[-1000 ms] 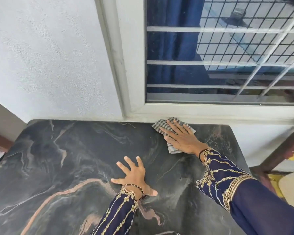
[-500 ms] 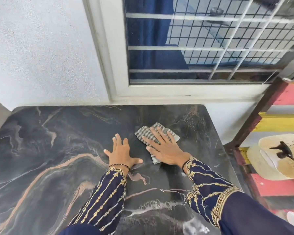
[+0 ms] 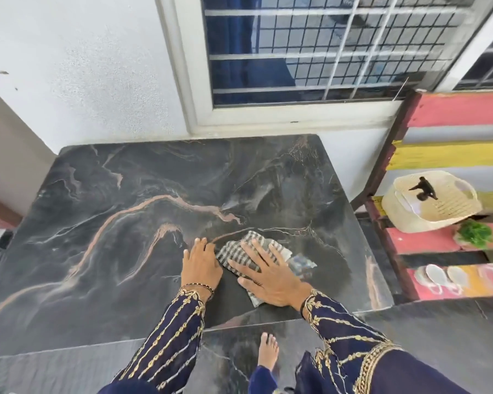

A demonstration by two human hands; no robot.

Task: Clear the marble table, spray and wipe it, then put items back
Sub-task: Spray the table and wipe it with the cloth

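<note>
Pressing flat and spread, the right hand (image 3: 268, 277) pins the checked cloth (image 3: 236, 253) to the marble desk (image 3: 125, 223) at lower centre of frame; the left hand (image 3: 201, 265) rests flat just beside it. With neither grip curled round it, the cloth could bunch or slip free, leaving streaks

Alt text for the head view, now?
The right hand presses a checked cloth flat on the dark marble table; the left hand rests flat beside it. Behind is a barred window; at right, a woven basket on shelves.
</note>
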